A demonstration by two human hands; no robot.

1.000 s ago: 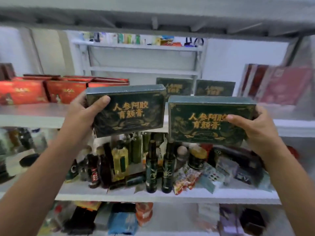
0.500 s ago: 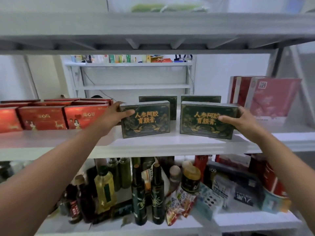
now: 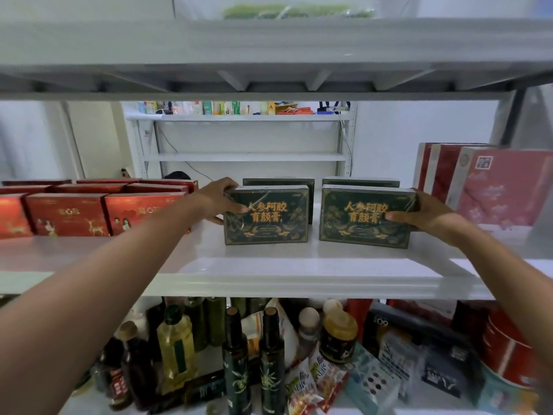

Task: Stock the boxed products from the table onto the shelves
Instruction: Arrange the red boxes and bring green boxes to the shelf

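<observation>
Head view: two green boxes stand upright on the white shelf (image 3: 269,265); the left hand (image 3: 215,202) grips the left box (image 3: 266,215) by its left end; the right hand (image 3: 425,215) grips the right box (image 3: 366,218) by its right end; red boxes (image 3: 89,214) sit left of them, pink boxes (image 3: 496,187) right; two more green boxes (image 3: 360,183) stand just behind.

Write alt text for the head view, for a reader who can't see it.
Two bare hands stand two green boxes upright, side by side, on a white shelf: left hand on the left box, right hand on the right box. Red boxes sit left, pink boxes right, bottles below.
</observation>
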